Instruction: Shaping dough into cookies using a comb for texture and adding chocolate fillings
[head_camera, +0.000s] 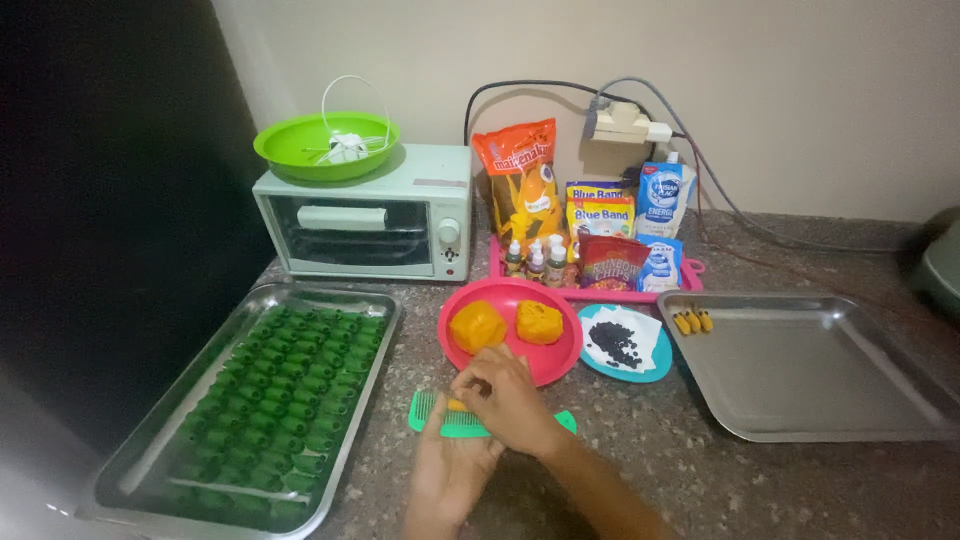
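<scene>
Fingers (478, 380) of my right hand (510, 400) pinched a small orange dough piece (456, 404) against the green comb (450, 418), which my left hand (450, 470) clasped from below near the counter's (700, 470) front edge, beside the pink plate (520, 362).

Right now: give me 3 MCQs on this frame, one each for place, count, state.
1. Where is the green bowl?
A. on the oven
B. in the right tray
C. on the pink plate

2. How many orange dough lumps lie on the pink plate?
A. one
B. two
C. four

3. How full is the left tray?
A. bare
B. a few pieces
C. packed with green pieces

Answers:
1 A, the bowl sits on top of the oven.
2 B, two lumps lie side by side.
3 C, rows of green pieces cover it, while the right tray has only three small yellow pieces.
</scene>
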